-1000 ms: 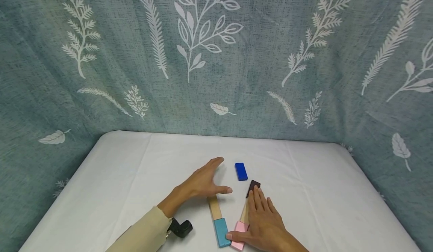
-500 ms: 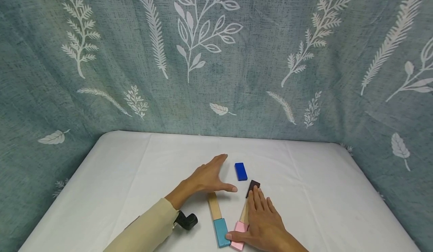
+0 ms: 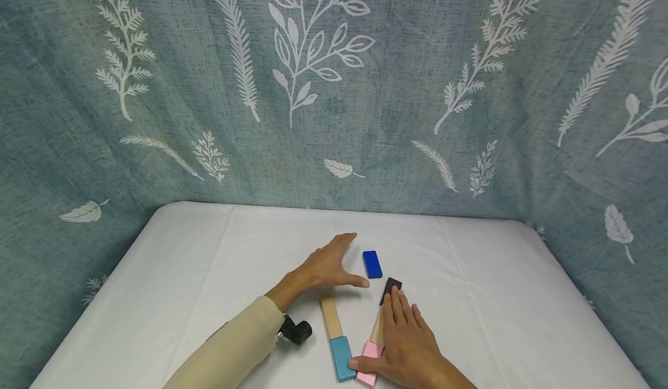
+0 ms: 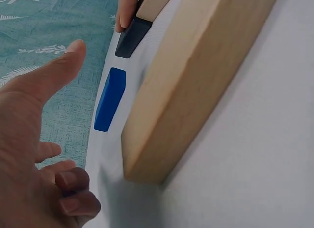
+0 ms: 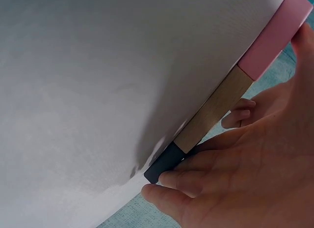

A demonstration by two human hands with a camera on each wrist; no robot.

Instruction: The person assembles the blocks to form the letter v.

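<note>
My left hand (image 3: 326, 266) hovers over the table with thumb and fingers spread apart, holding nothing. A blue block (image 3: 372, 264) lies just beyond its thumb, apart from it. Below that hand, a plain wooden block (image 3: 331, 319) meets a teal block (image 3: 341, 359) end to end in a slanted row. My right hand (image 3: 409, 342) lies with straight fingers along a second row: a black block (image 3: 391, 287), a plain wooden block (image 5: 214, 109) and a pink block (image 5: 276, 36). Its fingertips touch the black block, and its thumb reaches across the pink one towards the teal one.
A white cloth (image 3: 209, 284) covers the table under the blocks. Behind it hangs a green-blue curtain (image 3: 386, 163) with white leaf prints. A black wrist camera (image 3: 298, 332) juts out under the left sleeve (image 3: 235, 342).
My left hand has moved forward and right, away from the wooden block and closer to the blue block. The right hand and the blocks have stayed in place.
</note>
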